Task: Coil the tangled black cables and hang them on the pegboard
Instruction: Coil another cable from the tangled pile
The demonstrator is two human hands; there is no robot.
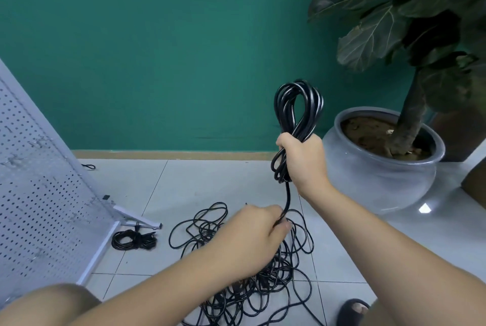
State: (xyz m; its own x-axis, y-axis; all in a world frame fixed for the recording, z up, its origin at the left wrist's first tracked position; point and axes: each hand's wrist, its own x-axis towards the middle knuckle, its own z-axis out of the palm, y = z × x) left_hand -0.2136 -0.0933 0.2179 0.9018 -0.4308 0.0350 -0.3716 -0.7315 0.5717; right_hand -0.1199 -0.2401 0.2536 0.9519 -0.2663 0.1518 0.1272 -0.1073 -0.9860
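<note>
Your right hand (302, 160) is clenched around the middle of a bundle of looped black cable (297, 107), holding it upright above the floor so that its glossy loops stand above your fist and shorter loops hang below it. A single loose strand (288, 196) drops from that bundle to your left hand (249, 236), which pinches it between thumb and curled fingers just above the floor.

Under your left hand and forearm lies the tangled heap of thin black cables (263, 286), sprawled over the pale grey floor tiles (210, 181) toward the near edge of the floor (the strand you are pinching runs down into this heap). To the left of the heap, well apart from it, a small wound coil of black cable (134, 240) rests on the tiles, just beside the white metal foot (136, 217) of the pegboard.

The white perforated metal pegboard (39, 194) stands at the left edge of the floor, tilted. A short black cable end (89, 166) lies on the tiles behind it, near the wall's base.

At the far right corner of the floor sits a round grey glazed plant pot (381, 181) holding a large dark-leaved plant (368, 41), close to your right wrist. The teal painted wall (157, 49) runs along the far edge. The toe of a black sandal (352, 310) shows at the near right edge, your bare knee (52, 299) at the near left corner.
</note>
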